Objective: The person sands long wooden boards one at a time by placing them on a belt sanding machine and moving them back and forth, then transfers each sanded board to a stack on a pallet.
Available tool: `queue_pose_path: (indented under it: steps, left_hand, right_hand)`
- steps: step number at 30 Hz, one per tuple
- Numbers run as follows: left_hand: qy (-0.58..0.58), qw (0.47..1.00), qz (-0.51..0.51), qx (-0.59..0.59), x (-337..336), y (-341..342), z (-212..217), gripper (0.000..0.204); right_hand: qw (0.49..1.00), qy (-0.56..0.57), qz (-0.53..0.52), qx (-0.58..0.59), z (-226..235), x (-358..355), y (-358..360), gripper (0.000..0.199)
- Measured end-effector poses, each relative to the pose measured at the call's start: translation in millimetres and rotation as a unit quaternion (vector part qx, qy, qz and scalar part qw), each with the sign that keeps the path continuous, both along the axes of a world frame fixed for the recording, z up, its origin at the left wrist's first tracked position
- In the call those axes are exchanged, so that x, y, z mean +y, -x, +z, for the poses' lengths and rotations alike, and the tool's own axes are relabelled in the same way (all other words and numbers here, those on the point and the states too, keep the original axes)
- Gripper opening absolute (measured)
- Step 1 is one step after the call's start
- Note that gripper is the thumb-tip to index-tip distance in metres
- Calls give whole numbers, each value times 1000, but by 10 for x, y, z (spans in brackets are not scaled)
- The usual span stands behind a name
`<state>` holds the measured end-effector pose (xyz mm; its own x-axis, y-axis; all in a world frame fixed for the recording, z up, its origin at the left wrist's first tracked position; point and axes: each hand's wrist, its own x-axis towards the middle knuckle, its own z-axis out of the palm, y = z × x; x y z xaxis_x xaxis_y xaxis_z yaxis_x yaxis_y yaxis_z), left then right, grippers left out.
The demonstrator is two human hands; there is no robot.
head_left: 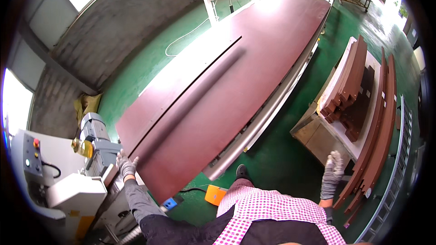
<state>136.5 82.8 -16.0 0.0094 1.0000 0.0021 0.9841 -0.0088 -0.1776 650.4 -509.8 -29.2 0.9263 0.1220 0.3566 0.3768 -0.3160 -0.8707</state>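
A large reddish-brown panel (254, 90) lies on a long table in front of me. Along its left side is a narrower board (181, 79) of the same colour, with a dark line and shadow along its right edge. My left hand (127, 165), in a light grey knit glove, is at the near end of the narrower board, beside the grey machine. Its fingers are apart; whether they press on the board I cannot tell. Off to the right, my right hand (333, 174) wears a similar glove. It holds nothing, its fingers stretched out near the stacked brown boards.
A grey machine with a motor (95, 129) and a control box (29, 159) stands at the left. Brown boards (347, 81) are stacked on a low stand at the right, beside long strips (383, 122) and a ladder (395, 168). An orange box (216, 195) sits near my foot.
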Motion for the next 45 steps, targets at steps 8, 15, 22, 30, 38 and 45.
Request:
queue_pose_path:
  steps: [8,15,22,30,38,45]
  left_hand:
    - [13,991,-130,-21,902,540,-488,72]
    - [-11,977,-198,-72,1016,-251,-483,73]
    - [40,977,-177,-108,942,-1122,-284,64]
    - [40,973,-204,-103,904,-2166,-216,64]
    - [28,947,-293,-132,931,-3686,-293,65]
    - [6,850,-425,-310,1089,-4481,-476,78]
  right_hand:
    - [986,123,110,17,47,1222,165,22]
    - [984,80,150,46,-10,1757,108,22]
    - [963,81,226,123,43,2131,188,24]
    - [946,98,251,179,-126,2199,313,25]
    - [951,107,207,202,-157,2069,402,25]
    - [949,136,191,210,-143,1963,493,24]
